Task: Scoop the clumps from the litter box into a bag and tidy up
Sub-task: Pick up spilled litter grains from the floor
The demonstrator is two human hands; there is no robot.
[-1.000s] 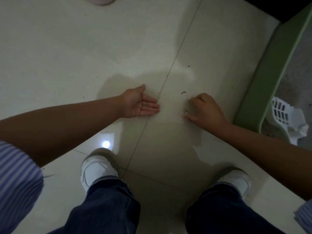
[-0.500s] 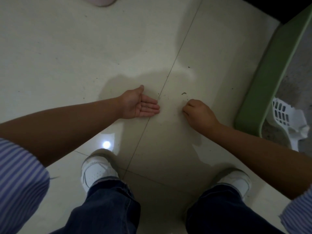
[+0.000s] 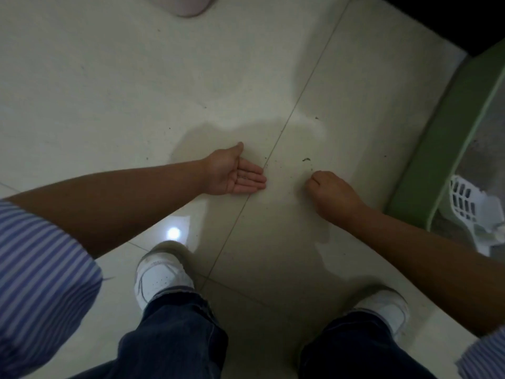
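Litter box [image 3: 448, 127] long axis near-to-far

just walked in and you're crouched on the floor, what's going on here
A person is picking stray litter bits off the tile floor by hand. The left hand lies palm up, open, with a few specks in it. The right hand is curled near a dark speck. The green litter box, a white scoop inside, sits to the right.

Dim, soft picture. A small glare spot [image 3: 173, 233] shines on the floor [image 3: 109, 77] at lower centre. The upper right corner is black, and the edges bend.
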